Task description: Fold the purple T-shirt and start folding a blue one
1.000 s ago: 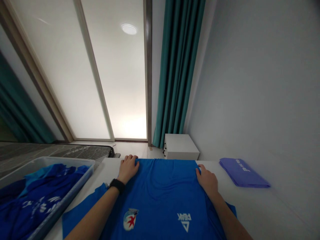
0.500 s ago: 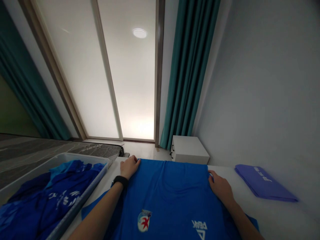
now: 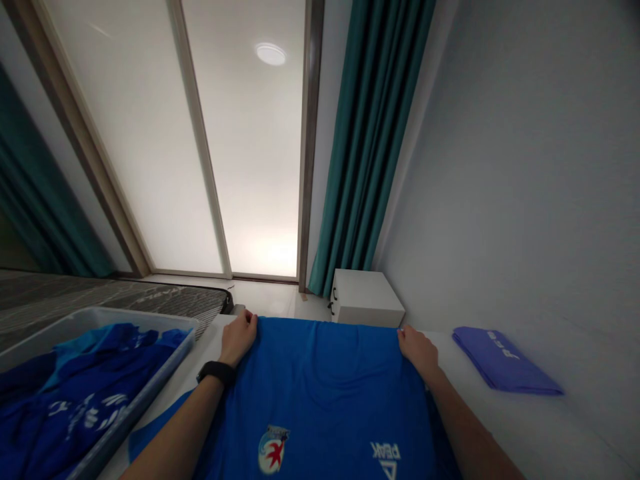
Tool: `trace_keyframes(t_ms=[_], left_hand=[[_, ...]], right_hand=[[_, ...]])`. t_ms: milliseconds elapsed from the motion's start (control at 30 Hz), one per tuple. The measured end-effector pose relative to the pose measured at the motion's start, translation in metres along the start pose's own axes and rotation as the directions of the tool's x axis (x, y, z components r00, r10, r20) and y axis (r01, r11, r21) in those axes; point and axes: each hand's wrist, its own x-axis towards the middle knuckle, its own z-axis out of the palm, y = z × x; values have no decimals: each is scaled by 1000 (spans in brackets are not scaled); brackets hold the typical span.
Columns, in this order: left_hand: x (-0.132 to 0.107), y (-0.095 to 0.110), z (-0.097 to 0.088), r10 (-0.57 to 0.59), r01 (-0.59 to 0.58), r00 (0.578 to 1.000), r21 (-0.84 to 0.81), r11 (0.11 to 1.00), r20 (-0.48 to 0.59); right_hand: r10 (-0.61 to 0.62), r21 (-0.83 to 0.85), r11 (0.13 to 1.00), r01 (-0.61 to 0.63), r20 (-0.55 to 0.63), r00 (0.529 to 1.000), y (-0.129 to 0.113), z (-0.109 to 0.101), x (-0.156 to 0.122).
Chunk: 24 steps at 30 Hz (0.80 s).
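Observation:
A blue T-shirt [image 3: 325, 387] is spread on the white table in front of me, its round crest at lower left and its white PEAK print at lower right, both upside down to me. At the shirt's far left corner, my left hand [image 3: 239, 337], with a black band on the wrist, is closed on the cloth. My right hand [image 3: 419, 352] pinches the far right corner. Between the two hands the far edge runs nearly straight, with soft creases below it. The shirt's near end is cut off by the frame.
On the left stands a clear plastic bin [image 3: 187, 327] with crumpled blue clothes [image 3: 90, 393]. A folded purple garment [image 3: 505, 360] lies on the white table [image 3: 450, 407] at right, near the wall. Beyond the table are a white cabinet [image 3: 367, 290] and a frosted sliding door [image 3: 250, 167].
My fingers have closed on the shirt's two far corners; the right hand was looser before. The view has swung slightly, so everything sits further left in the picture.

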Motion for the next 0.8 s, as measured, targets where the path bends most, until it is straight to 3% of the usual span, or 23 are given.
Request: trace_keyframes(t_ms=[200, 400, 633, 800], left_hand=[[12, -22, -12, -141, 144, 988, 47, 988, -59], [7, -17, -9, -16, 17, 1000, 121, 993, -11], [9, -13, -3, 60, -66, 996, 89, 994, 69], [7, -13, -7, 5, -5, 1000, 12, 1000, -22]], right_hand=[[70, 24, 997, -69, -52, 996, 14, 2, 2], [26, 54, 998, -24, -41, 999, 14, 10, 2], [-132, 138, 981, 137, -43, 990, 11, 12, 4], [-97, 182, 975, 125, -151, 984, 13, 8, 2]])
